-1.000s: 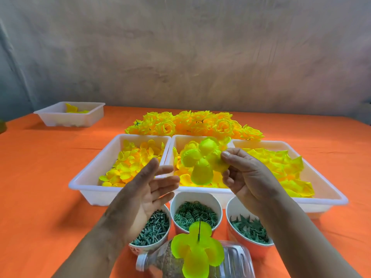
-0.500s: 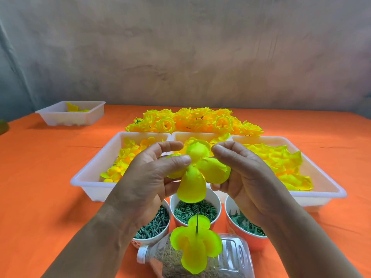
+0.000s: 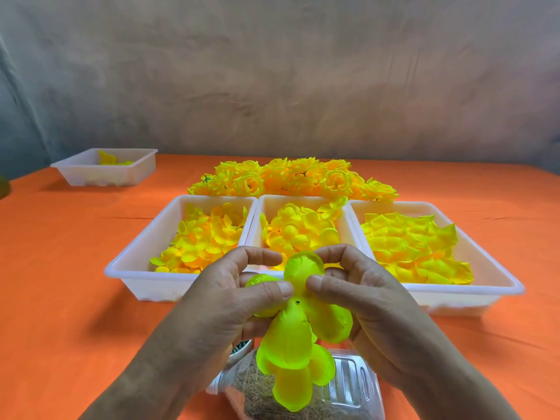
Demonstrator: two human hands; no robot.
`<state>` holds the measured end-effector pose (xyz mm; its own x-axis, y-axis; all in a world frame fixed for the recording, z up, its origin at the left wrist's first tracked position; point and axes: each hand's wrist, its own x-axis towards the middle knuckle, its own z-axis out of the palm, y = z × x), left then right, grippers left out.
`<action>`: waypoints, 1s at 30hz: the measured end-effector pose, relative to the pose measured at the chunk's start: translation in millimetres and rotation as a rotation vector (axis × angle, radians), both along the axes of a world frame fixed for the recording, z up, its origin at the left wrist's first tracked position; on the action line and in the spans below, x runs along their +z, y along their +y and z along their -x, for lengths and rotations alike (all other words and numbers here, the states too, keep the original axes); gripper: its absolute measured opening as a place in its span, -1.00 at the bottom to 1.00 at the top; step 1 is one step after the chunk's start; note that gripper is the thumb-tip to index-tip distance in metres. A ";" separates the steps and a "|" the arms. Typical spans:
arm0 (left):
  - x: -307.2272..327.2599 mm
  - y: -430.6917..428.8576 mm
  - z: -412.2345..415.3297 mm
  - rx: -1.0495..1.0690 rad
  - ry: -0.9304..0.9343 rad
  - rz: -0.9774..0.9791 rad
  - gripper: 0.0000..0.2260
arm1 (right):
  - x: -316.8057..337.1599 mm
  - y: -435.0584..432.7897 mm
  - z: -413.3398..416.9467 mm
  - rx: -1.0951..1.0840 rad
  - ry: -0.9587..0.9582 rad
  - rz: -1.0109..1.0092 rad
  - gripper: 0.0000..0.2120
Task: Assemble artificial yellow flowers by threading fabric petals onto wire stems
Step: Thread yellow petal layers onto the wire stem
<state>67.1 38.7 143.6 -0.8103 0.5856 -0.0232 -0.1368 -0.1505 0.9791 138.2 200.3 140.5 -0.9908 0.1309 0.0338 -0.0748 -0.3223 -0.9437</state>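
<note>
Pinching petal piece [image 3: 294,330] | left hand [image 3: 216,303] and right hand [image 3: 371,300] | lobed, yellow-green, holed centre

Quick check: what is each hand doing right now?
Left hand: thumb and fingers pinch the yellow fabric petal piece.
Right hand: pinches the same petal piece from the other side.

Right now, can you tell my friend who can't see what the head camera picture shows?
The left hand and right hand pinch a yellow-green petal piece above a clear bottle. Behind them, three white trays of yellow petals and a heap of finished flowers sit on an orange table.
</note>
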 end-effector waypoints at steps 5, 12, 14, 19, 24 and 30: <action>-4.0 0.7 0.5 0.018 -0.038 0.023 -0.55 | -5.3 -2.7 0.4 -0.008 -0.040 -0.020 -0.63; -5.1 1.3 -2.0 -0.027 -0.066 0.051 -0.55 | -6.9 -0.8 3.3 -0.017 -0.077 -0.036 -0.59; -4.9 1.1 -2.8 -0.044 -0.072 0.057 -0.55 | -7.0 -0.1 3.6 -0.011 -0.078 -0.031 -0.59; -3.4 0.6 -3.4 -0.053 -0.088 0.065 -0.52 | -7.9 1.4 4.9 0.002 -0.082 -0.018 -0.58; -5.1 0.8 0.5 -0.010 -0.080 0.049 -0.52 | -9.3 -0.2 3.5 0.026 -0.081 -0.006 -0.60; -6.4 0.9 2.4 0.016 -0.083 0.031 -0.50 | -8.0 -1.9 -1.5 0.055 -0.062 0.020 -0.54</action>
<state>64.8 39.6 137.2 -0.8142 0.5703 -0.1085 -0.2152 -0.1230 0.9688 139.7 198.5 132.4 -0.9967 0.0757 -0.0304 0.0025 -0.3434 -0.9392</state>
